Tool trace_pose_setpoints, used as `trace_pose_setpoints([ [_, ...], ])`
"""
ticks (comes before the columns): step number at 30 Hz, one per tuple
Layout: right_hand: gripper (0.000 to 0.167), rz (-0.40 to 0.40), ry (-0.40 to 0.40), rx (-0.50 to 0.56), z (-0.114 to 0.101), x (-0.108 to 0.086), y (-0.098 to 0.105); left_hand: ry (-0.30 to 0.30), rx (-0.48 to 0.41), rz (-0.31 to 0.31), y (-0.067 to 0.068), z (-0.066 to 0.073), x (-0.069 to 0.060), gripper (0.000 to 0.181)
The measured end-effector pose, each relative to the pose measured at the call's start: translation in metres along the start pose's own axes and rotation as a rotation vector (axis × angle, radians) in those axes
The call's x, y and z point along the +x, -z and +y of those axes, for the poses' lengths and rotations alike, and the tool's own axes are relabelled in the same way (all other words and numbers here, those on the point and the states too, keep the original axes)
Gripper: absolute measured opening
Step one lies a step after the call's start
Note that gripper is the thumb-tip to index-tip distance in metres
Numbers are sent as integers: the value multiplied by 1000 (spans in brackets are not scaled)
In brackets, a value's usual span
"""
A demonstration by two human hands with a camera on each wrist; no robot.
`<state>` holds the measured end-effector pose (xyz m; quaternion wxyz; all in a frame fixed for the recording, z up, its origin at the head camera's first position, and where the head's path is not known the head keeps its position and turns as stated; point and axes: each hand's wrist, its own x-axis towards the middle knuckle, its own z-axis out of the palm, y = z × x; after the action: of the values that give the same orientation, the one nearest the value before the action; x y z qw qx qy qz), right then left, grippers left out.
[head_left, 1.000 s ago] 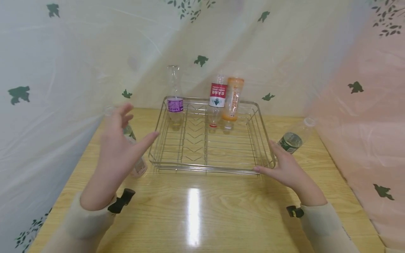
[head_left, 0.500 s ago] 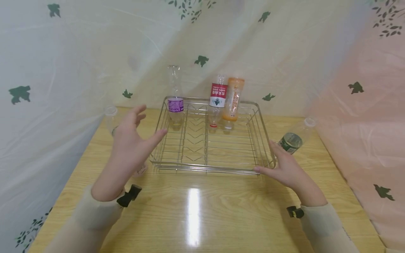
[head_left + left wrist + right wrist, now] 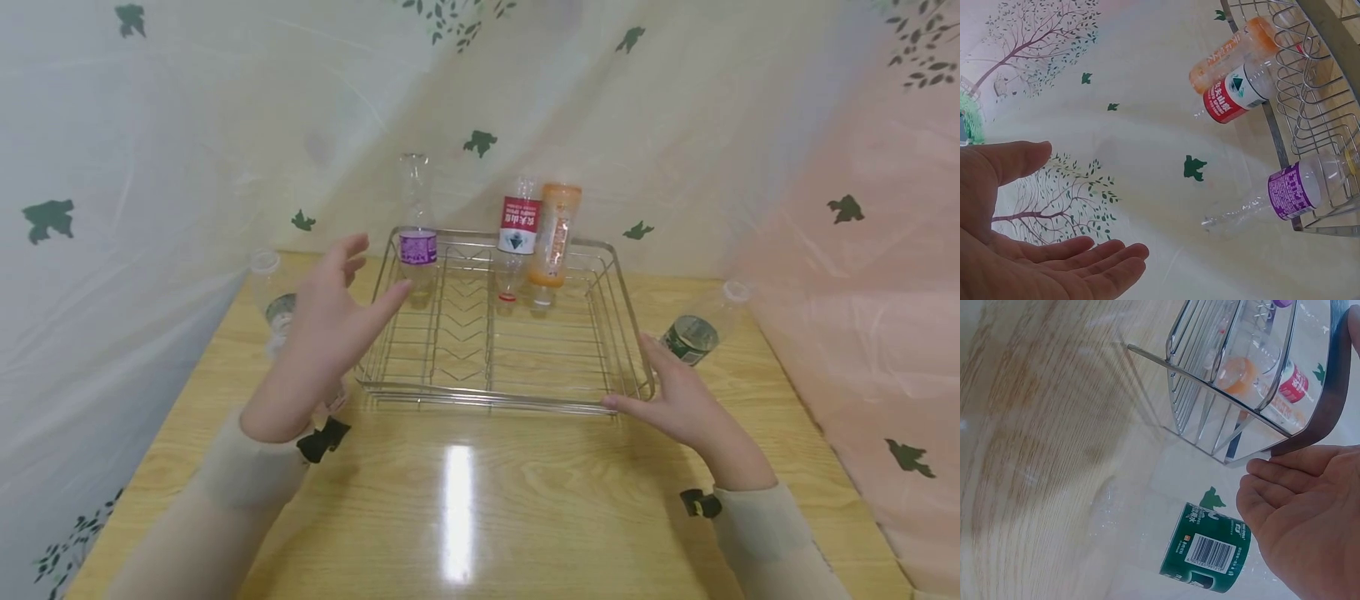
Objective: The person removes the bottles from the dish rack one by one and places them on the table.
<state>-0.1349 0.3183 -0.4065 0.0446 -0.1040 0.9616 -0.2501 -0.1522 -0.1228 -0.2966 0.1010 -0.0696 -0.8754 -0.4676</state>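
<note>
My left hand (image 3: 326,325) is raised left of a wire dish rack (image 3: 491,393), fingers extended and thumb spread, holding nothing; the left wrist view shows its palm bare. My right hand (image 3: 678,396) rests on the rack's near right corner, thumb at the front rim, straight fingers along the right side. Cap down in the rack stand a purple-labelled clear bottle (image 3: 417,247), a red-and-white-labelled bottle (image 3: 517,223) and an orange-wrapped bottle (image 3: 555,237). Beyond my right hand is a green-labelled bottle (image 3: 1207,550). Partly hidden behind my left hand lies clear plastic bottle (image 3: 265,265).
The wooden table (image 3: 525,508) carries the rack and bottles. A pale cloth backdrop (image 3: 330,125) printed with leaves hangs behind and at both sides. Whether the clear parts by my left hand belong to one bottle or two, I cannot tell.
My left hand has moved right and slightly up, toward the rack's left side, uncovering more of the bottle behind it. My right hand and the rack have stayed in place.
</note>
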Motion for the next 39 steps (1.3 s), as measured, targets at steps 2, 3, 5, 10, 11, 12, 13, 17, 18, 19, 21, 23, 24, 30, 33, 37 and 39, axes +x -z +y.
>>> trace_pose_setpoints([
  [2, 121, 2, 6, -5, -1, 2, 1, 0, 0, 4, 0, 1, 3, 82],
  [3, 121, 1, 7, -5, -1, 2, 2, -1, 1, 5, 0, 1, 5, 82],
  [5, 121, 2, 5, -6, -1, 2, 2, -4, 11, 4, -1, 2, 9, 82],
  [10, 121, -3, 4, -7, -1, 1, 2, 4, 25, -3, -6, 2, 20, 83],
  [11, 121, -1, 9, -6, -1, 1, 1, 6, 27, -5, -7, 2, 22, 83],
  [12, 120, -1, 15, -6, -1, 1, 1, 9, 28, -5, -8, 2, 24, 83],
  [13, 120, 2, 18, -5, 0, 1, 1, 9, 29, -5, -9, 2, 25, 81],
  [17, 120, 8, 16, 1, 0, 1, 2, 13, 27, -22, -12, 5, 32, 80],
  [18, 120, 6, 12, 1, 1, 1, 2, 14, 23, -28, -13, 6, 33, 80],
  [19, 120, 6, 9, 1, 1, 1, 2, 14, 15, -35, -14, 7, 34, 81],
  [21, 121, 4, 5, 1, 1, 1, 2, 11, 17, -38, -15, 9, 37, 82],
  [23, 120, 2, 5, 2, 1, 0, 2, 20, 20, -44, -17, 10, 41, 83],
  [24, 120, 1, 4, 3, 1, 0, 2, 26, 15, -49, -18, 10, 43, 84],
  [30, 120, 4, 4, 12, 0, 0, 5, 68, -12, -72, -21, 10, 56, 88],
  [33, 120, 0, 2, 11, -2, 1, 6, 87, -21, -68, -22, 8, 61, 86],
  [37, 120, 1, 5, 3, -2, 1, 4, 98, -27, -66, -22, 4, 66, 85],
  [39, 120, 10, 12, 3, -1, 1, 3, 96, -28, -69, -23, 3, 70, 85],
])
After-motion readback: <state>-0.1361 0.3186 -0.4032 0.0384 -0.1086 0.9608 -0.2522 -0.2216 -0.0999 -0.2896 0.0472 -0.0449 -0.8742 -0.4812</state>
